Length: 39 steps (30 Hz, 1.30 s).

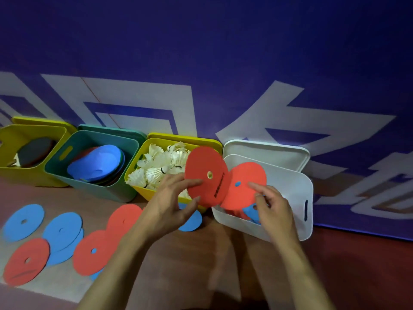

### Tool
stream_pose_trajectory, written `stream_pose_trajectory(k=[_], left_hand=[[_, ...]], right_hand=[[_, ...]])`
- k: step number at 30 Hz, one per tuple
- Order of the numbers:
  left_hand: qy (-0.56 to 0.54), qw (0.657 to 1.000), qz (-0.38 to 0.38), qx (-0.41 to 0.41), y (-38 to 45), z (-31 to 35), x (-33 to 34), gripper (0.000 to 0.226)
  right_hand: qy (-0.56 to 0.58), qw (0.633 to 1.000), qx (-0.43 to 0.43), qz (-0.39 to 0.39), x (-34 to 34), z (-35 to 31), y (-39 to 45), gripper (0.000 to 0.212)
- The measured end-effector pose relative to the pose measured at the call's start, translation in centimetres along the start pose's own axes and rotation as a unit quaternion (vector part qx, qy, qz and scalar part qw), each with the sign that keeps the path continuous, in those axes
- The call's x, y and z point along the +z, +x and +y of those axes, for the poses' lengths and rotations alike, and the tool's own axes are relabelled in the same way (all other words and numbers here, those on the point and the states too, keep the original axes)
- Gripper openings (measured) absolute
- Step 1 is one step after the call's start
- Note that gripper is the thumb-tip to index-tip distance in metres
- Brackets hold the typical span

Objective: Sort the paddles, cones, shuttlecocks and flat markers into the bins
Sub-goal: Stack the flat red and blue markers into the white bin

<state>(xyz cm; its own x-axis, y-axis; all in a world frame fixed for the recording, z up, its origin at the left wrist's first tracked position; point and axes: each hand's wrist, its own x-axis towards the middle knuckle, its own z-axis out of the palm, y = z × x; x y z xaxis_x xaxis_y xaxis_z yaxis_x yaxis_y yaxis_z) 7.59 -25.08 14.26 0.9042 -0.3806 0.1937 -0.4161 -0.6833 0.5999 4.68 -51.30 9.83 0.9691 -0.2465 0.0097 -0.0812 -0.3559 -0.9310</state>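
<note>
Both hands pinching 1 red marker each, left hand (172, 204) and right hand (271, 203), best dropped flat into the white bin (290, 193) on the right.

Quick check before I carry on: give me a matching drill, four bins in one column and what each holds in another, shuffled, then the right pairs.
Bins:
1. Far-left yellow bin
2. Teal bin
3. Middle yellow bin
4. White bin

Contents:
A. Shuttlecocks
B. Flat markers, red and blue
C. Paddle
D. Cones, blue on top

Pairs: 1-C, 2-D, 3-A, 4-B
</note>
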Motion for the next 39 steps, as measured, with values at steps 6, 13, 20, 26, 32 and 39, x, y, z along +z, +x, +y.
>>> stream_pose_trajectory(k=[6, 13, 20, 26, 32, 39], left_hand=[[0.021, 0.999, -0.040, 0.024, 5.4, 2.2, 3.0, 0.036], [0.018, 0.998, -0.059, 0.001, 7.2, 1.3, 4.7, 0.033], [-0.004, 0.995, -0.087, -0.053, 8.8, 0.0, 5.3, 0.045], [-0.079, 0.966, -0.212, -0.122, 13.0, -1.4, 11.5, 0.024], [0.012, 0.951, -0.271, -0.148, 15.4, -2.5, 17.7, 0.043], [-0.033, 0.997, -0.048, -0.043, 9.3, -3.0, 14.8, 0.029]], right_hand=[[-0.026, 0.992, 0.120, 0.038, -2.5, 3.8, 3.4, 0.038], [-0.109, 0.970, 0.190, -0.103, 0.0, 10.8, 6.6, 0.034], [-0.214, 0.918, 0.217, -0.253, 2.0, 12.7, 8.2, 0.034], [-0.288, 0.886, 0.218, -0.290, -0.3, 13.1, 6.9, 0.031], [-0.259, 0.933, 0.155, -0.197, -3.0, 10.6, 5.1, 0.028], [-0.206, 0.963, 0.031, -0.172, 1.2, 7.9, 2.2, 0.026]])
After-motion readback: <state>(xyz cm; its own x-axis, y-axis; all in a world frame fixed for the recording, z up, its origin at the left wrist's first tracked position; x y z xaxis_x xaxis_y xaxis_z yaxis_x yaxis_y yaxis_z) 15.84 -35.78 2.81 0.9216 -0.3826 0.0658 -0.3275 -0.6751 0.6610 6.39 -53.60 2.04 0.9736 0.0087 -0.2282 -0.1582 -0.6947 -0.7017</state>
